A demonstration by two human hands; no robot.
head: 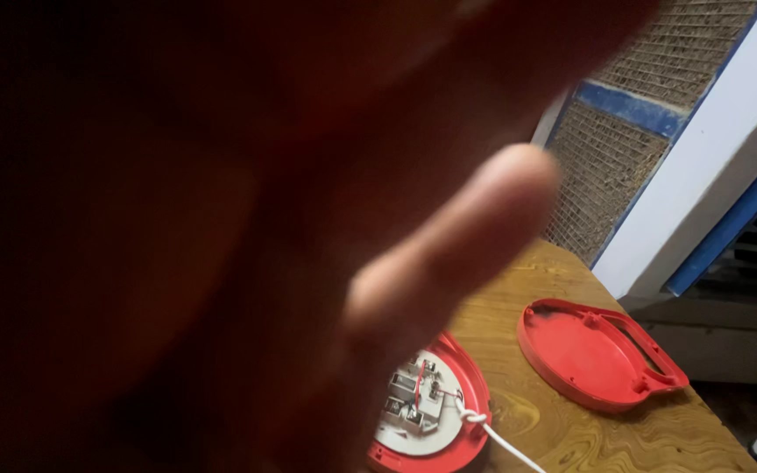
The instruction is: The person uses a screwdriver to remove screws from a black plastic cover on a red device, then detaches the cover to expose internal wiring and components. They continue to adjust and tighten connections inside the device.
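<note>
Your hand (pixel 247 236) is filling most of the view, sitting so close to the camera that it is blurring into a dark red mass, with one finger (pixel 457 245) catching the light and pointing up to the right. It is gripping nothing that shows; whether the fingers are curled or spread I cannot tell, because the palm is blocking its own shape. Which hand this is I also cannot tell, and no second hand is showing anywhere.

Below the finger, the red base (pixel 435 412) is lying flat on the table (pixel 562 429), open side up, so its white inner plate (pixel 413 407) with the small metal parts and a red wire is facing you. That looks like a deliberate lay: opened upward, the workings are staying within reach. A white cord (pixel 505 442) is knotted at the base's rim and running off toward the lower right.

The red cover (pixel 593 350) is resting well apart to the right, hollow side up with its handle loop toward the table's edge, seemingly set aside to keep the base clear.

Behind the table, a white and blue cabinet (pixel 703 184) with a mesh pad (pixel 606 166) is standing against the far side
</note>
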